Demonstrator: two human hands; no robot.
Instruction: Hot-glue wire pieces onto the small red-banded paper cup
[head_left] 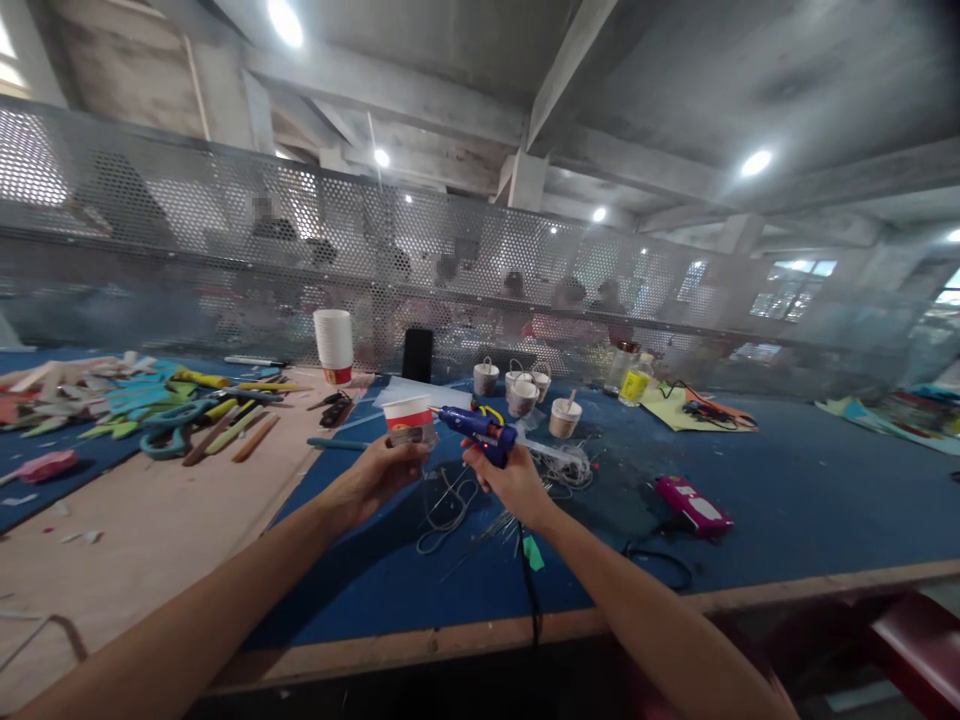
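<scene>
Within left hand (381,472), cup (409,413) beside right hand's (517,482) glue gun (477,428).

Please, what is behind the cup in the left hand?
Behind the cup, a pale sheet shows past it; farther back stands what looks like a phone. Whatever the cup and left hand cover cannot be seen.

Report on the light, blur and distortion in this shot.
Head view: ceiling lights glare white; the forearms look stretched toward the lower corners; a shadow darkens the blue mat beside the left one; the paper cup and glue gun read fairly clearly; people behind the perforated screen are too blurred for detail.
</scene>
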